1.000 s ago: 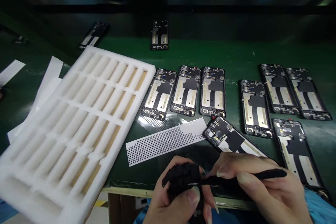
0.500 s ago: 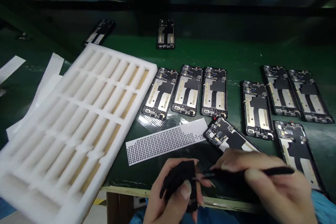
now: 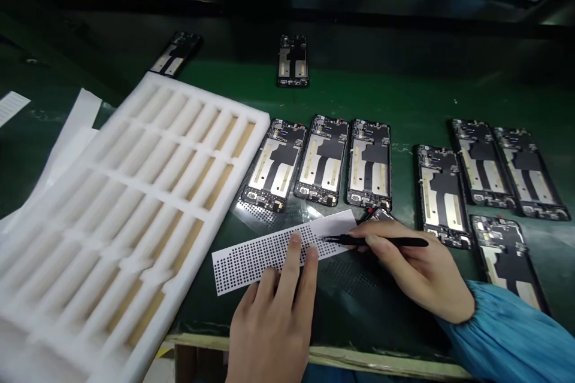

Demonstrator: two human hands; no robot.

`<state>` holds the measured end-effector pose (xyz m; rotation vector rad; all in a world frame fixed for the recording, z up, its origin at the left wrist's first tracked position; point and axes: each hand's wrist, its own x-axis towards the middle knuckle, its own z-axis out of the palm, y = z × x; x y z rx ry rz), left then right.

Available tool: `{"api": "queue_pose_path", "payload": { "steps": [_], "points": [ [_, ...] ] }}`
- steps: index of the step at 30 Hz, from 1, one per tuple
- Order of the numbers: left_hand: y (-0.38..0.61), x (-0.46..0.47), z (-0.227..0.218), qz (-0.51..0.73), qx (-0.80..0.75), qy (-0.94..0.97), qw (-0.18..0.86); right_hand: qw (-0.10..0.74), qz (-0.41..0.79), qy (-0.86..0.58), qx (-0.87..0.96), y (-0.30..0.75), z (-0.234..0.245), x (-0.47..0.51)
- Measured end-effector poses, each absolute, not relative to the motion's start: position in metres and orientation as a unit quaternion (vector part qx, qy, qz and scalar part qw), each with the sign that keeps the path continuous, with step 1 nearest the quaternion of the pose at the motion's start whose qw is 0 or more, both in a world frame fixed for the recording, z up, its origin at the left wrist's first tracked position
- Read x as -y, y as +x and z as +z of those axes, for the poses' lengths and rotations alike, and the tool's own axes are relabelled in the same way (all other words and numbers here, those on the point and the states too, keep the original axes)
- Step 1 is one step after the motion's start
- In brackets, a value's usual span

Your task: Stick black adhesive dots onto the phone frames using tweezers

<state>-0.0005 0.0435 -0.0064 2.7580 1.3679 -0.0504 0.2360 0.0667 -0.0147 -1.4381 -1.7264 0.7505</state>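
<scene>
My left hand [image 3: 278,311] lies with its fingers stretched onto a white sheet of small black round stickers [image 3: 251,260], pressing it against the bench. In my right hand [image 3: 408,269] is a pair of black tweezers [image 3: 386,240], gripped like a pen. The tweezer tips meet the sheet where the dots end and the bare white part begins. Whether a dot is between the tips is too small to tell. An opened phone [image 3: 380,214] lies behind my right hand, mostly hidden by it.
A white foam tray [image 3: 202,206] with long slots fills the left side. Opened phones [image 3: 369,161] stand in a row behind the sheet, with several more [image 3: 442,191] at the right. Another phone [image 3: 293,63] lies farther back. The bench's front edge [image 3: 381,362] runs below my hands.
My left hand has let go of a crumpled black thing, now out of sight, and moved onto the sheet. The tweezers in my right hand have moved forward and left to the dots.
</scene>
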Motion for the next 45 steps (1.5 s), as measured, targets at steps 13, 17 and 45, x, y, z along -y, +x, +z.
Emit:
{"api": "queue_pose_path", "payload": {
  "steps": [13, 17, 45],
  "points": [
    [0.005, -0.055, -0.007, -0.037, -0.407, 0.913, 0.008, 0.359, 0.31, -0.53, 0.703, 0.242, -0.016, -0.067],
    [0.004, -0.057, -0.008, -0.034, -0.397, 0.917, 0.006, 0.341, 0.331, -0.516, 0.713, 0.243, -0.012, -0.069],
    [0.048, -0.037, -0.017, 0.093, -0.39, 0.915, 0.046, 0.347, 0.388, -0.614, 0.593, 0.295, -0.018, -0.046]
  ]
}}
